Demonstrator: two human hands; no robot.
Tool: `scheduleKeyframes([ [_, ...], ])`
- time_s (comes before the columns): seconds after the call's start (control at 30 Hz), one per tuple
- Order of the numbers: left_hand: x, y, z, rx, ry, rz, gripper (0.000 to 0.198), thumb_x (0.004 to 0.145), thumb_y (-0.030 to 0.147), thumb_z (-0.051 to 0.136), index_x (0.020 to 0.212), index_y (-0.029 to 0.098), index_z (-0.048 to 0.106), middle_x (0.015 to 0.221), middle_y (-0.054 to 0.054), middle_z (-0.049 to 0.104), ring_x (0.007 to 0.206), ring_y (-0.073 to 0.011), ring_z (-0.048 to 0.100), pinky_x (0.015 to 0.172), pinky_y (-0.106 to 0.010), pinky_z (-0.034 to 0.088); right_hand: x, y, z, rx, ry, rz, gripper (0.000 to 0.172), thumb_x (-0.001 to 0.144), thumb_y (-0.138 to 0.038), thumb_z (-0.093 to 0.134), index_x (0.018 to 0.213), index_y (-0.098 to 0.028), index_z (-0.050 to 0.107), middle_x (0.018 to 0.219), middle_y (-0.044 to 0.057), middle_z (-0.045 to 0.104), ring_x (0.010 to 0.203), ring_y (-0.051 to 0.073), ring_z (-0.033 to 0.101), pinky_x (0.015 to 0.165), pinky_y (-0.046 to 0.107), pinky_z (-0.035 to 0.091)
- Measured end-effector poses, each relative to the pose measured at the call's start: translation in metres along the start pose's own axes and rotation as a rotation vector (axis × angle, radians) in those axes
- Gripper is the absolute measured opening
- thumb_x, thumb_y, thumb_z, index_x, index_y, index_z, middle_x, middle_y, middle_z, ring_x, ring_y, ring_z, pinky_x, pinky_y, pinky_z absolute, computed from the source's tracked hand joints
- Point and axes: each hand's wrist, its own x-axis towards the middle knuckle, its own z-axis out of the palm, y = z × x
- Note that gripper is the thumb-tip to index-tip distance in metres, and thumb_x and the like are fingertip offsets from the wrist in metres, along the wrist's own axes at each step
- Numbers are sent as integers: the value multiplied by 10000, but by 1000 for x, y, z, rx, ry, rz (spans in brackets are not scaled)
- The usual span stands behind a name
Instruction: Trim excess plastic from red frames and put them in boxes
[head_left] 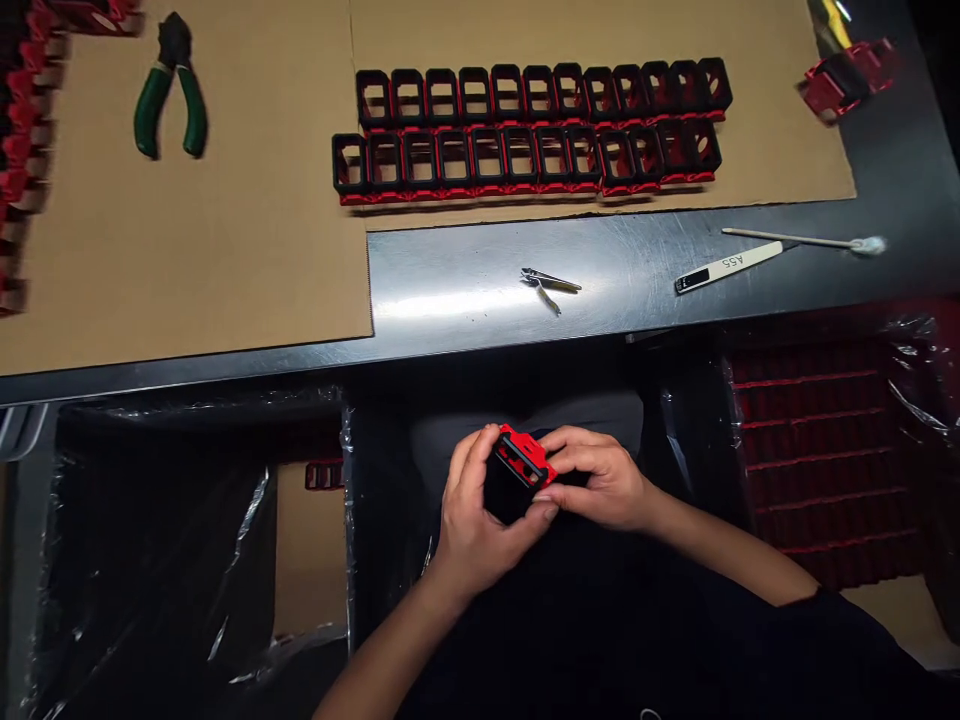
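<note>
Low in front of my body, my left hand point(476, 510) and my right hand point(600, 477) both hold one red and black plastic housing point(529, 455). The left fingers grip its left end, with the thumb reaching under toward the right. My right fingers and thumb pinch its right end. The part is tilted, its red face turned up. On the bench beyond, two rows of similar red and black housings point(487, 190) stand side by side on cardboard.
On the metal bench point(450, 290) lie a small nail clipper point(551, 285), a white marked tool point(727, 267) and a cotton swab point(795, 238). Green-handled cutters point(174, 90) rest on the cardboard point(247, 200). Plastic-lined bins flank me; the right one holds stacked red parts point(825, 460).
</note>
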Motion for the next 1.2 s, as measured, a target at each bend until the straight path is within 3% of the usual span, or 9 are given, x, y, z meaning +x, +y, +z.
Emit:
scheduleKeyframes([
  [0.13,0,2,1,19,50,42,752,848,494,707,1467,199,398,1226,-126,540,1099,-247,628,905,-401,593,-4,10,7,229,-1,164,118,800,-239,827,895,-196,771,1010,79,758,963,190,729,887,327,579],
  [0.3,-2,-2,3,-60,68,77,777,845,547,696,1478,203,403,1185,-118,532,1050,-240,621,883,-401,590,-8,22,15,986,-105,715,337,637,-337,938,774,-151,692,890,51,777,791,179,768,721,275,603],
  [0.4,-3,-2,5,-88,64,75,757,857,525,690,1480,205,403,1174,-113,538,1047,-235,618,881,-388,586,-9,25,16,1146,-123,804,368,592,-296,963,767,-142,678,834,41,782,738,148,761,729,237,588],
  [0.5,-2,0,6,-46,71,58,741,854,505,692,1472,204,415,1173,-110,541,1040,-233,622,874,-386,586,-10,27,17,1135,-110,805,368,591,-285,965,769,-143,675,835,40,782,739,133,751,726,220,576],
  [0.63,1,2,3,43,45,-22,729,826,480,713,1442,196,446,1169,-110,552,1042,-247,635,879,-410,589,-12,27,15,970,-62,715,358,631,-354,942,776,-159,679,886,34,765,769,145,738,732,261,579],
  [0.77,4,1,-3,96,-56,-102,758,771,437,759,1422,193,456,1182,-111,561,1068,-264,644,896,-433,594,-8,19,8,369,-20,347,157,782,-293,841,854,-193,744,934,38,736,852,155,708,804,298,562],
  [0.9,2,-3,0,46,-49,-65,786,791,375,749,1462,209,373,1225,-118,585,1110,-264,648,938,-442,585,2,4,-3,-133,-66,45,44,853,-193,745,896,-198,753,933,63,724,840,172,682,760,316,558],
  [1.1,-7,-8,9,-105,66,-26,768,820,385,741,1460,223,350,1330,-149,533,1202,-289,624,1017,-487,548,14,-11,-9,-441,-112,-194,60,879,-168,695,822,-176,713,834,57,700,839,195,641,716,312,554],
  [1.2,-9,-13,7,-156,35,-54,773,818,365,744,1472,224,358,1314,-143,569,1207,-296,626,1045,-503,529,19,-16,-10,-533,-181,-245,117,887,-170,676,771,-167,690,793,55,676,799,190,612,662,291,527],
])
